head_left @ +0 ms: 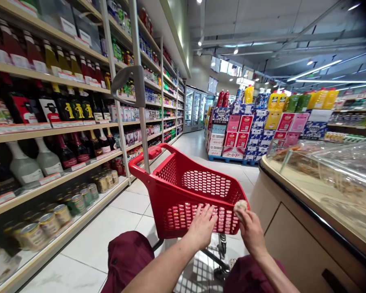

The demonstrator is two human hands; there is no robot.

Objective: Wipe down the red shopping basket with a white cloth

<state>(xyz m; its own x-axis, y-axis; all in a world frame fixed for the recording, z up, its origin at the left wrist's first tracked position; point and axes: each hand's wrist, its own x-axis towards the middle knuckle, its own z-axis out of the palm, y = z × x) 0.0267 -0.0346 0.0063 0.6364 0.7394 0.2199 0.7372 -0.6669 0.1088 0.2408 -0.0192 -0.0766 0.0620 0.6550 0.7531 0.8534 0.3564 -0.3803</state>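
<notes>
Right grip (250, 230) grasps a pale lump (240, 206) at the red cart (183, 183) rim; left grip (203, 226), released, touches its wall. Worktop (305, 188) edge just right; open floor (110, 232) left.

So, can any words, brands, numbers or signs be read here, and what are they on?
None can be read.
Shelf price tags: too small.
Bottle labels: pictures only, lettering blurred.
Stacked cartons: print blurred.
Red cart under the left hand, pale round thing in the right hand: no lettering shows.

Wine shelves (49, 130) line the left, white floor tiles (131, 201) run centre, a glass-topped counter (323, 179) stands right, and strip lights (317, 69) hang upper right.
</notes>
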